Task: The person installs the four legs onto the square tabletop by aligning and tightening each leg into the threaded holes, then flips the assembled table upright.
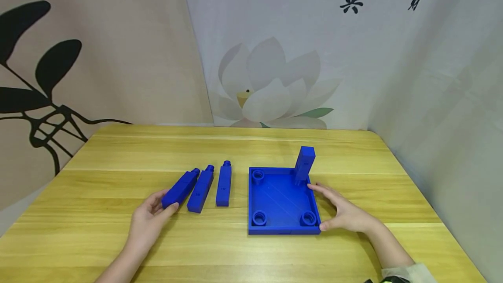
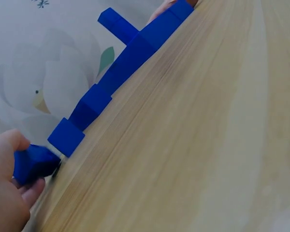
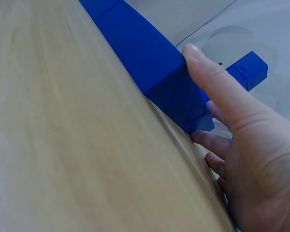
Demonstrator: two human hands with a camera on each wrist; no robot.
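In the head view my left hand [image 1: 148,221] pinches a blue square leg [image 1: 180,188] with a threaded end, thumb on one side and fingers on the other. Two more blue legs, a middle one [image 1: 201,189] and a right one [image 1: 223,184], lie beside it with their threaded ends pointing away. A square blue tray-like base [image 1: 284,231] has round sockets in three corners and an upright leg [image 1: 305,163] at its back right corner. My right hand [image 1: 349,215] touches the base's right side with spread fingers, its thumb [image 3: 217,84] at the front corner.
Everything stands on a light wooden table [image 1: 196,252]. Behind it hangs a pale cloth [image 1: 283,21] printed with a lotus and dark characters, and another curtain closes in the right side.
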